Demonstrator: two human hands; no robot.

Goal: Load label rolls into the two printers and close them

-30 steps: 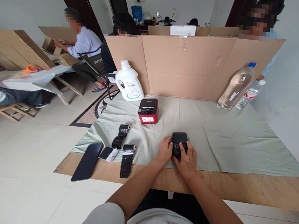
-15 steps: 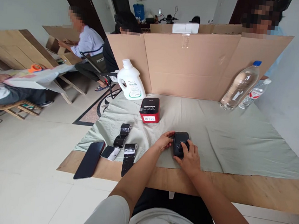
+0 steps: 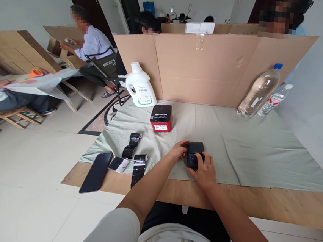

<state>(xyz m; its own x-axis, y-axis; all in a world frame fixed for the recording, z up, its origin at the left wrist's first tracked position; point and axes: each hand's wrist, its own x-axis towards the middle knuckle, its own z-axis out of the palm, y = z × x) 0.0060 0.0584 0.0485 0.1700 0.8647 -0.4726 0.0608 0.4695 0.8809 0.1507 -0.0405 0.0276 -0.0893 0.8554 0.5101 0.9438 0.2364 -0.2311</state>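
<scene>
A small black handheld device (image 3: 194, 151) with a screen and keys lies on the pale green cloth (image 3: 247, 148) near the table's front edge. My left hand (image 3: 178, 150) grips its left side with the fingers curled against it. My right hand (image 3: 204, 171) rests over its lower right part, fingers on the keys. A red and black label printer (image 3: 161, 118) stands just beyond, to the left.
Two black label rolls (image 3: 132, 145) (image 3: 139, 166), a small black and white card (image 3: 119, 164) and a dark phone (image 3: 96, 172) lie at the left. A white jug (image 3: 140, 86), two water bottles (image 3: 258, 91) and a cardboard screen (image 3: 212, 65) line the back. Other people sit beyond.
My left hand has slid from beside the device's lower part to its upper left edge. The view has shifted slightly; the device has stayed in place.
</scene>
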